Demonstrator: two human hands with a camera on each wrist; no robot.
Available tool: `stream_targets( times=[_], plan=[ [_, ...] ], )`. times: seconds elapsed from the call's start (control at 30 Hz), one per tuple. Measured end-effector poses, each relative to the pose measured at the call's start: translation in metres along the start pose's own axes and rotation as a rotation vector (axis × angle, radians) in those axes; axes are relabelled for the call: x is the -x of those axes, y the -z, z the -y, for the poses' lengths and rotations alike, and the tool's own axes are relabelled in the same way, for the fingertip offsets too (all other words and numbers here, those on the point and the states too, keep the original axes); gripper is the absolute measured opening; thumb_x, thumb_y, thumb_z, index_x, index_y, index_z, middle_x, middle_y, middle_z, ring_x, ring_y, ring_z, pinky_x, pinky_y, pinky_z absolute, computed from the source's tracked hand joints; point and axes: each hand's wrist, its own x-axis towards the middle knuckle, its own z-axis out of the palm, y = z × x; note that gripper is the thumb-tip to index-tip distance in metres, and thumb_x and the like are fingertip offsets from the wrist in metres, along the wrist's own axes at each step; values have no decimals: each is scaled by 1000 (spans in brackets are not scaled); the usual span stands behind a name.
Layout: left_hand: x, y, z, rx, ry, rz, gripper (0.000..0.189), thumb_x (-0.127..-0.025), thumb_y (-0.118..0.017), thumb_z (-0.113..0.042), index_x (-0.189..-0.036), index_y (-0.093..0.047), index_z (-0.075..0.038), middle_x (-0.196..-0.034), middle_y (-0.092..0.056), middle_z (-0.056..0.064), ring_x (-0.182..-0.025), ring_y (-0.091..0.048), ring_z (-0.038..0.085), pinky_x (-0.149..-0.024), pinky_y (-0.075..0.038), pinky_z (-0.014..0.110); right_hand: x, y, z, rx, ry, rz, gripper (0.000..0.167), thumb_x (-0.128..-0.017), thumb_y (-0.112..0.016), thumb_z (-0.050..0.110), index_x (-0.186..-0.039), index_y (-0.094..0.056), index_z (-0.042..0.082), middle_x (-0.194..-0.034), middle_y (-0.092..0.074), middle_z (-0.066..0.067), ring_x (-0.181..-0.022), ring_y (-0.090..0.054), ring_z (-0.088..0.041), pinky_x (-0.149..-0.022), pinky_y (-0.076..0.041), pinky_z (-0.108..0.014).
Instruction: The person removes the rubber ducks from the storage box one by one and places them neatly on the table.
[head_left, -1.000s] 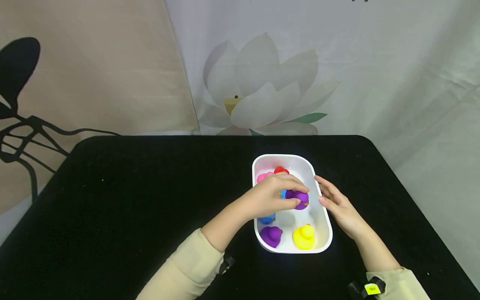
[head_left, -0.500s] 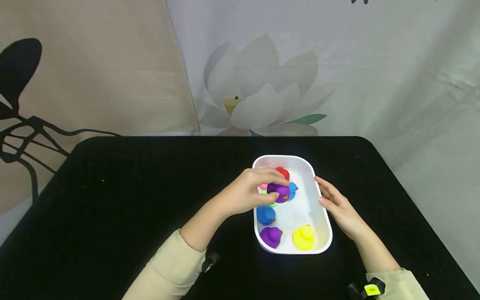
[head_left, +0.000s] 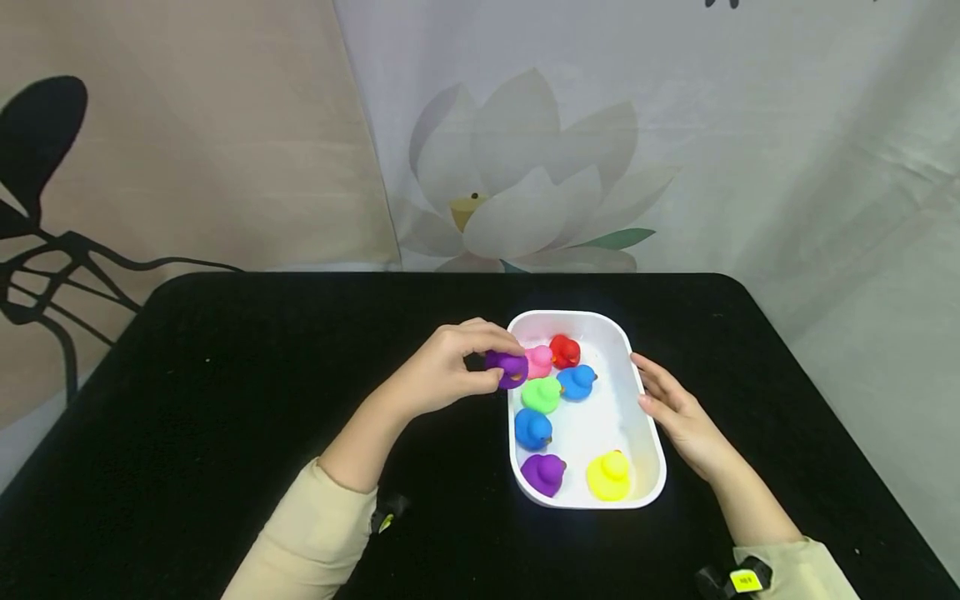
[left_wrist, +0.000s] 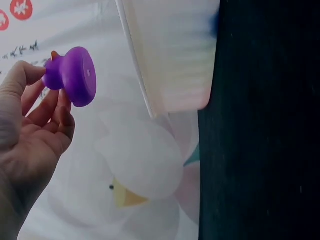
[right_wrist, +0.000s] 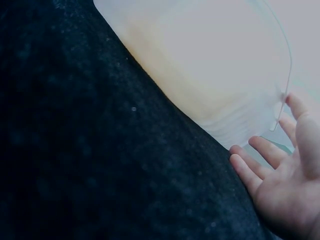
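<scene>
My left hand (head_left: 450,367) pinches a purple rubber duck (head_left: 507,369) between thumb and fingers, above the left rim of a white tray (head_left: 611,417). In the left wrist view the same duck (left_wrist: 77,77) hangs in the air beside the tray wall (left_wrist: 175,60), its flat base showing. The right hand (head_left: 681,414) touches the tray's right side with extended fingers; the right wrist view shows its fingertips (right_wrist: 237,159) by the tray wall (right_wrist: 200,75). In the tray sit a red duck (head_left: 565,351), a pink duck (head_left: 538,362), a green duck (head_left: 542,395) and several others.
Two blue ducks, one near the middle (head_left: 577,382) and one at the left (head_left: 533,429), share the tray with a second purple duck (head_left: 543,474) and a yellow duck (head_left: 608,476). Black cloth covers the table (head_left: 300,375). A printed curtain (head_left: 525,167) hangs behind.
My left hand has carried the purple duck leftward from over the tray's middle to its left rim, uncovering the ducks below. The right hand and the tray have stayed in place.
</scene>
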Motion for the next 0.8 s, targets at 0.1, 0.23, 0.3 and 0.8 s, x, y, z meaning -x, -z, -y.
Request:
stream_targets(
  times=[0.1, 0.23, 0.3, 0.8],
  plan=[
    [4, 7, 4, 2, 33, 3, 27, -84, -69, 0, -111, -70, -6, -114, -65, 2, -100, -56, 15, -73, -55, 31, 0, 0, 1, 4, -6, -1, 61, -98, -52, 22, -151, -23, 11, -152, -27, -18, -131, -36, -42, -94, -39, -53],
    [6, 16, 8, 3, 51, 0, 27, -83, -69, 1, -110, -70, -5, -112, -65, 2, -98, -56, 17, -72, -55, 33, 0, 0, 1, 6, -10, 0, 61, -99, -52, 23, -151, -22, 11, -152, -26, -19, -131, -36, -42, -94, -39, -53],
    [7, 20, 10, 5, 57, -3, 27, -83, -68, 2, -109, -70, -5, -112, -65, 3, -98, -56, 18, -72, -56, 34, 0, 0, 1, 2, -7, 2, 61, -99, -51, 22, -151, -22, 10, -153, -26, -19, -131, -36, -42, -94, -39, -53],
    [15, 36, 40, 28, 187, 14, 25, -84, -67, 0, -108, -70, -7, -110, -65, 3, -96, -56, 20, -74, -52, 41, 0, 1, -2, 1, 4, 10, 60, -99, -50, 22, -151, -22, 11, -152, -27, -19, -131, -36, -42, -93, -40, -51]
  ],
)
